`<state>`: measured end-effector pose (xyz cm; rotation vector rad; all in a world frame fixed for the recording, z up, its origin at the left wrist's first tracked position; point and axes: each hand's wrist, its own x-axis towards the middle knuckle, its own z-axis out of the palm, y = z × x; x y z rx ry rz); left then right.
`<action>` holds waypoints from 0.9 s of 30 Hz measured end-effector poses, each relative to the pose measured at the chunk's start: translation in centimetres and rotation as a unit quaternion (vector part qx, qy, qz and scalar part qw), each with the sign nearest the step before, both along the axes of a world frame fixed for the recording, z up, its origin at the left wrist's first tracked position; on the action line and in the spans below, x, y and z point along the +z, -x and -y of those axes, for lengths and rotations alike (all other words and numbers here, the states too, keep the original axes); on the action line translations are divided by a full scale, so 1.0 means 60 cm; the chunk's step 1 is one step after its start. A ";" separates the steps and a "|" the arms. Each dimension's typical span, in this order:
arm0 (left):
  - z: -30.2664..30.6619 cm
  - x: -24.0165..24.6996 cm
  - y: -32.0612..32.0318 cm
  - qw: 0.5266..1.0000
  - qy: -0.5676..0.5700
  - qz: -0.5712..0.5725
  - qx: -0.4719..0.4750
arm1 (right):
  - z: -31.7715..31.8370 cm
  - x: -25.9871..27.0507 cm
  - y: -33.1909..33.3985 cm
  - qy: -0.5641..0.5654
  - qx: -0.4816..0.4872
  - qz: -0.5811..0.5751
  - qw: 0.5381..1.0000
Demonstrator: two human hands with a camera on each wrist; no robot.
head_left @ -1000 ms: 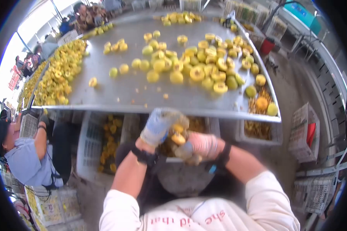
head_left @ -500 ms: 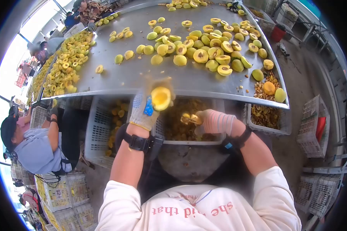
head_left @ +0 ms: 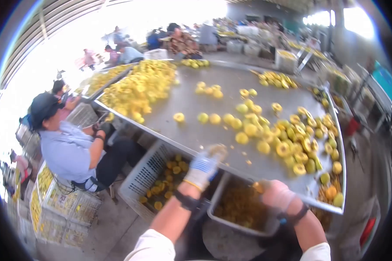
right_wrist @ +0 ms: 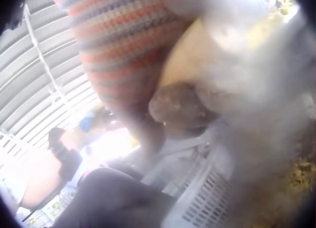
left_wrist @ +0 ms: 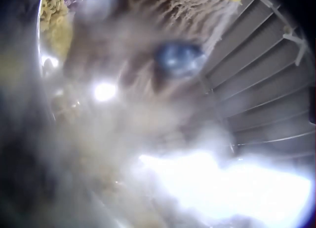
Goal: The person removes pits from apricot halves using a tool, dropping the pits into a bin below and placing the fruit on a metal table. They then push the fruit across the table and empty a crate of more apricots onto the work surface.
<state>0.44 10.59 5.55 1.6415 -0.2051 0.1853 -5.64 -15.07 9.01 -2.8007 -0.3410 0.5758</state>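
Note:
My left hand (head_left: 204, 167), in a white and blue knitted glove, reaches over the front edge of the metal table (head_left: 185, 130). Its blurred fingers point forward with no fruit showing in them. Lower right, my right hand (head_left: 278, 194), in a striped glove, is above a crate (head_left: 222, 219) of brownish scraps. It grips a small yellow-orange piece (head_left: 258, 187), whose kind I cannot tell. The right wrist view shows the striped glove (right_wrist: 123, 50) around this smooth piece (right_wrist: 182, 55). Halved yellow-green fruits (head_left: 283, 149) lie spread across the table.
A heap of yellow fruit pieces (head_left: 139, 89) lies at the table's left end. A grey crate (head_left: 133, 182) with fruit stands below the edge, left of my arm. A person in a light blue shirt (head_left: 72, 150) sits at the left, beside stacked crates (head_left: 69, 213).
The head view has swung left and up. My hands, together a second ago, have parted. The left held a hollow fruit half half a second ago; that half no longer shows in it.

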 end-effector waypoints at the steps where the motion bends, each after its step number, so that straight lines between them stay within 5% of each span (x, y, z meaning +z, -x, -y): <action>1: 0.033 0.048 0.021 0.975 0.162 -0.145 -0.039 | -0.015 0.009 -0.036 0.013 0.003 0.024 1.000; 6: 0.049 -0.101 -0.038 0.939 0.209 -0.270 -0.050 | -0.054 -0.014 -0.220 0.019 0.039 0.143 0.989; 12: 0.026 -0.050 -0.038 0.922 0.272 -0.271 -0.039 | -0.123 -0.119 -0.399 0.090 0.088 0.142 0.982; 21: 0.018 -0.035 -0.035 0.892 0.355 -0.279 -0.026 | -0.121 -0.084 -0.343 0.153 0.043 0.054 0.986; 24: 0.028 -0.038 -0.027 0.894 0.357 -0.270 -0.005 | -0.086 -0.078 -0.292 0.025 -0.036 0.126 0.991; 25: 0.033 -0.042 -0.025 0.896 0.354 -0.266 0.002 | -0.079 -0.072 -0.279 -0.104 -0.108 0.061 0.987; 27: 0.045 -0.060 -0.030 0.940 0.289 -0.182 0.024 | -0.056 -0.052 -0.232 -0.351 -0.249 -0.071 0.900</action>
